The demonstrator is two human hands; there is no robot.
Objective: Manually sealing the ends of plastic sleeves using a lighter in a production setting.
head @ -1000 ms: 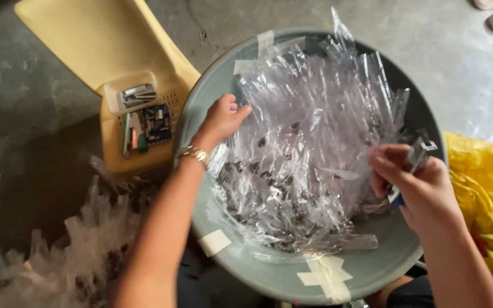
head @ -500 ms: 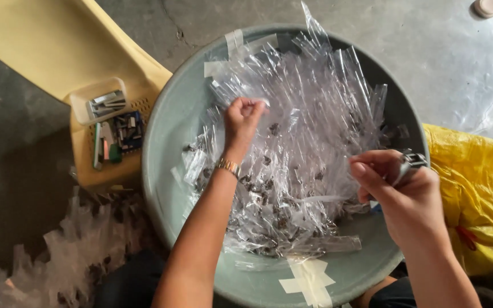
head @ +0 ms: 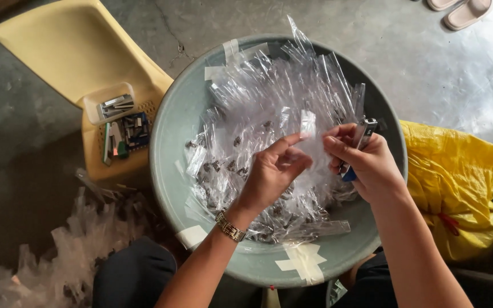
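Note:
A large grey-green basin (head: 169,142), patched with strips of tape, holds a heap of clear plastic packets (head: 258,114) with small dark pieces inside. My left hand (head: 272,171), a gold watch on its wrist, pinches one clear packet (head: 308,122) above the heap. My right hand (head: 366,162) meets it there and grips a small stapler (head: 359,142) with a blue base. The two hands touch over the middle of the basin.
A yellow plastic chair (head: 69,51) stands at the left; on its seat lies a small tray with boxes of staples (head: 121,122). A pile of clear packets (head: 64,251) lies on the floor at lower left. A yellow sack (head: 463,182) is at the right. Sandals (head: 463,11) lie at top right.
My left hand rose from the heap with one packet and moved right to meet my right hand, which came in toward the middle with the stapler.

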